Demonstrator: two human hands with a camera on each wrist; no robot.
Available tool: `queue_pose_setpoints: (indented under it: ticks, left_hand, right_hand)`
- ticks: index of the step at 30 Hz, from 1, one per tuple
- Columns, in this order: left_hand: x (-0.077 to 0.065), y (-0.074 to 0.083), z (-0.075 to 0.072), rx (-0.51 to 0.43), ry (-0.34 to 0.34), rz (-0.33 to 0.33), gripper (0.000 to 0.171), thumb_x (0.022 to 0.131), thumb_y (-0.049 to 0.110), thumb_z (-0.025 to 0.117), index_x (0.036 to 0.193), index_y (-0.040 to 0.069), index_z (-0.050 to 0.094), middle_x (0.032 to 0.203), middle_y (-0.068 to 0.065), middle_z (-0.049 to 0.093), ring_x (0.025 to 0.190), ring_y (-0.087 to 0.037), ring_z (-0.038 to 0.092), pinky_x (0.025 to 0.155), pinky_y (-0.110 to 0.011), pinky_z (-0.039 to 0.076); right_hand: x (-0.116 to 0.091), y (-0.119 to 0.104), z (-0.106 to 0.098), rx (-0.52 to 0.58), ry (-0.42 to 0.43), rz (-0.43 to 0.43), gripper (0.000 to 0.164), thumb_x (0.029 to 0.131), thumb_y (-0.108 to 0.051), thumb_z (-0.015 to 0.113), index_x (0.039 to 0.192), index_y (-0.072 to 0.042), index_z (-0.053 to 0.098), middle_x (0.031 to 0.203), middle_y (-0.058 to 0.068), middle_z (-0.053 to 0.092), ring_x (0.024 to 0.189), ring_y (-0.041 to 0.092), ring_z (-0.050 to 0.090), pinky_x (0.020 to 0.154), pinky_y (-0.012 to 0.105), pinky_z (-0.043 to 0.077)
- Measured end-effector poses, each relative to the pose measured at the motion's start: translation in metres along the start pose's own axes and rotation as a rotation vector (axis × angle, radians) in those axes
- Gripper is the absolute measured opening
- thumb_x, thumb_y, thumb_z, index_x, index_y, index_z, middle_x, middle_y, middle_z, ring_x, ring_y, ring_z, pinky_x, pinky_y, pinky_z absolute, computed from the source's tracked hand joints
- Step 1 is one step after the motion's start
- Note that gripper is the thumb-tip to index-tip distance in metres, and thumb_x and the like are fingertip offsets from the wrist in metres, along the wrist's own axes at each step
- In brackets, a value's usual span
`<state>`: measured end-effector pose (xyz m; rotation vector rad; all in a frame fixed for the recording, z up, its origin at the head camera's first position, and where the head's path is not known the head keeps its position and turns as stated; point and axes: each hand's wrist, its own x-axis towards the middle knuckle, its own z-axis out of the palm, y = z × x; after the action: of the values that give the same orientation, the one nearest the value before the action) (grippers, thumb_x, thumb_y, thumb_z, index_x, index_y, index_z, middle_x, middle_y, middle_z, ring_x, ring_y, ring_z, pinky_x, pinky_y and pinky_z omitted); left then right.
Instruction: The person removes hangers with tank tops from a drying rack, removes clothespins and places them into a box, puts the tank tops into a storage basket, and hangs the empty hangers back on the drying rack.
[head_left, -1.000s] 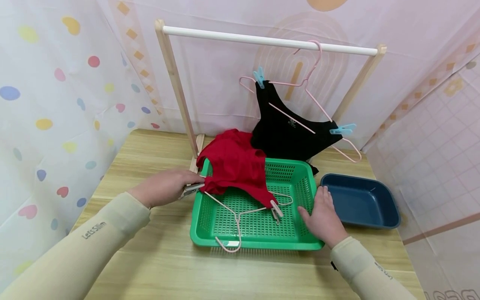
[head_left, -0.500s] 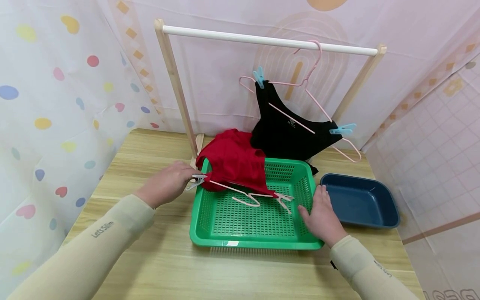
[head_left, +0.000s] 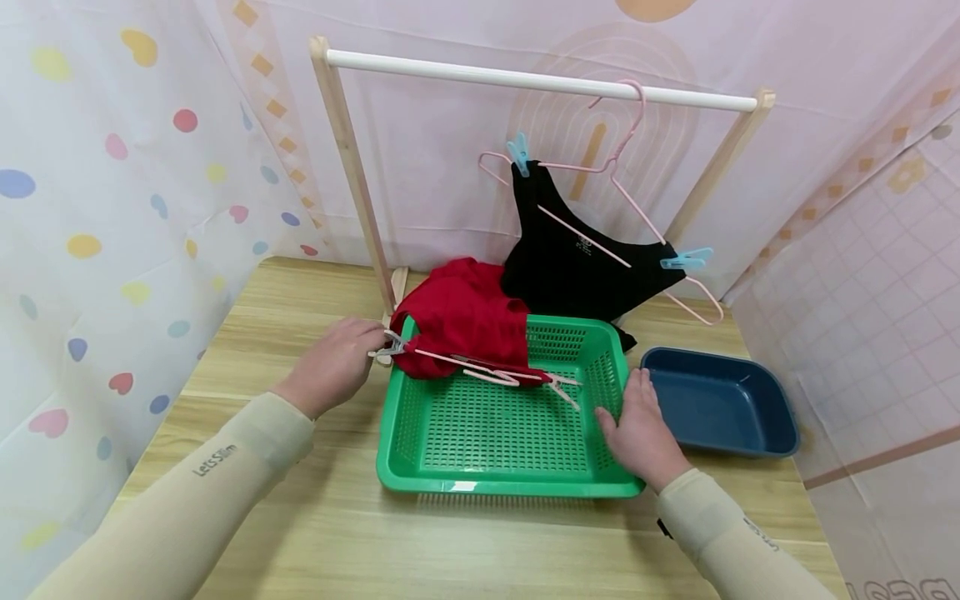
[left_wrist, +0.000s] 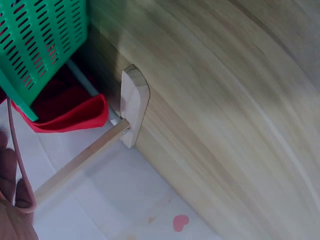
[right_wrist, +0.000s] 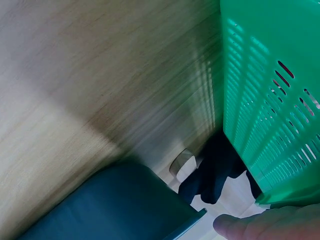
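My left hand (head_left: pixel 337 362) pinches one end of a pale pink hanger (head_left: pixel 459 360) beside the green basket's left rim; in the left wrist view the hanger's end loop (left_wrist: pixel 23 176) runs along the fingers. A red garment (head_left: pixel 476 312) is clipped to the hanger by a grey clothespin (head_left: pixel 390 343) near that hand and a pale pink clothespin (head_left: pixel 561 387) at the other end. The garment drapes over the back left of the green basket (head_left: pixel 510 485). My right hand (head_left: pixel 643 432) rests with straight fingers along the basket's right rim.
Behind stands a wooden rack with a white bar (head_left: pixel 465 72). From it hangs a black garment (head_left: pixel 577 242) on a pink hanger (head_left: pixel 622 150), fixed by blue clothespins (head_left: pixel 686 259). A dark blue tub (head_left: pixel 720 404) sits right of the basket on the wooden table (head_left: pixel 480 550).
The hanger has tipped backward over the red garment, its hook swinging from the basket's front rim to the middle. My left hand has turned and moved slightly away from me. The basket has shifted slightly left.
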<state>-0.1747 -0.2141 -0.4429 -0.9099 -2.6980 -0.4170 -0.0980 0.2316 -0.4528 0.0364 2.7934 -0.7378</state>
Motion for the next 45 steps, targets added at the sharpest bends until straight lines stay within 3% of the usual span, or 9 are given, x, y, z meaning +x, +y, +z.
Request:
queue_pose_setpoints:
  ticks: [4, 8, 14, 20, 24, 29, 33, 35, 45]
  left_hand:
    - [0.002, 0.001, 0.001, -0.019, 0.019, -0.012, 0.02, 0.103, -0.002, 0.057, 0.108, 0.007, 0.074, 0.114, -0.01, 0.074, 0.107, -0.034, 0.068, 0.099, -0.053, 0.054]
    - [0.003, 0.003, 0.001, -0.023, -0.018, -0.03, 0.023, 0.104, -0.001, 0.055, 0.111, 0.009, 0.074, 0.114, -0.007, 0.078, 0.108, -0.032, 0.07, 0.1, -0.053, 0.053]
    - [0.002, 0.006, -0.001, -0.039, -0.077, -0.066, 0.023, 0.105, 0.001, 0.057, 0.116, 0.009, 0.075, 0.121, -0.009, 0.077, 0.117, -0.033, 0.069, 0.105, -0.054, 0.052]
    - [0.0, 0.005, 0.0, -0.044, -0.103, -0.114, 0.025, 0.105, 0.002, 0.056, 0.121, 0.007, 0.075, 0.126, -0.012, 0.075, 0.123, -0.036, 0.067, 0.109, -0.054, 0.051]
    - [0.0, 0.004, 0.002, -0.04, -0.099, -0.111, 0.026, 0.106, 0.002, 0.055, 0.121, 0.007, 0.075, 0.125, -0.011, 0.076, 0.121, -0.035, 0.067, 0.109, -0.053, 0.052]
    - [0.001, 0.004, 0.004, -0.043, -0.08, -0.091, 0.026, 0.105, 0.0, 0.056, 0.119, 0.007, 0.076, 0.124, -0.011, 0.077, 0.118, -0.034, 0.069, 0.106, -0.052, 0.053]
    - [0.0, 0.004, 0.003, -0.046, -0.072, -0.095, 0.023, 0.105, 0.003, 0.058, 0.119, 0.007, 0.076, 0.122, -0.011, 0.077, 0.116, -0.034, 0.068, 0.106, -0.052, 0.053]
    - [-0.001, 0.005, 0.002, -0.043, -0.066, -0.095, 0.022, 0.105, 0.004, 0.058, 0.119, 0.007, 0.075, 0.121, -0.011, 0.077, 0.116, -0.034, 0.068, 0.106, -0.052, 0.053]
    - [0.0, 0.005, 0.004, -0.036, -0.06, -0.103, 0.022, 0.105, 0.005, 0.058, 0.118, 0.007, 0.075, 0.119, -0.012, 0.077, 0.114, -0.034, 0.068, 0.103, -0.052, 0.055]
  right_hand:
    - [0.002, 0.0, 0.001, 0.007, -0.003, 0.001, 0.089, 0.111, -0.03, 0.05, 0.162, 0.011, -0.01, 0.171, 0.034, -0.012, 0.16, 0.053, -0.004, 0.128, 0.066, 0.009]
    - [0.003, -0.001, -0.003, -0.008, -0.013, -0.015, 0.089, 0.111, -0.031, 0.05, 0.161, 0.013, -0.009, 0.17, 0.036, -0.013, 0.158, 0.056, -0.006, 0.127, 0.067, 0.008]
    - [0.006, -0.022, -0.032, -0.057, 0.0, -0.113, 0.087, 0.111, -0.032, 0.05, 0.161, 0.015, -0.003, 0.17, 0.037, -0.007, 0.159, 0.055, -0.005, 0.127, 0.068, 0.01]
    - [0.027, -0.058, -0.061, -0.15, 0.032, -0.27, 0.071, 0.111, -0.028, 0.052, 0.164, 0.008, 0.02, 0.171, 0.03, 0.022, 0.159, 0.047, 0.022, 0.127, 0.062, 0.023]
    - [0.048, -0.084, -0.066, -0.183, 0.009, -0.356, 0.064, 0.11, -0.028, 0.057, 0.163, -0.001, 0.033, 0.167, 0.021, 0.038, 0.152, 0.041, 0.042, 0.123, 0.058, 0.035]
    - [0.078, -0.112, -0.065, -0.208, -0.054, -0.401, 0.063, 0.108, -0.03, 0.062, 0.162, -0.008, 0.039, 0.163, 0.015, 0.048, 0.135, 0.037, 0.061, 0.118, 0.05, 0.045]
    - [0.103, -0.129, -0.06, -0.248, -0.107, -0.42, 0.064, 0.106, -0.03, 0.065, 0.162, -0.011, 0.041, 0.161, 0.013, 0.051, 0.135, 0.037, 0.061, 0.119, 0.049, 0.044]
    - [0.116, -0.135, -0.056, -0.275, -0.133, -0.429, 0.064, 0.105, -0.03, 0.066, 0.162, -0.012, 0.042, 0.161, 0.012, 0.051, 0.147, 0.035, 0.05, 0.123, 0.049, 0.04]
    - [0.161, -0.158, -0.032, -0.325, -0.269, -0.388, 0.066, 0.106, -0.038, 0.063, 0.163, -0.015, 0.039, 0.164, 0.008, 0.048, 0.154, 0.031, 0.041, 0.127, 0.046, 0.034]
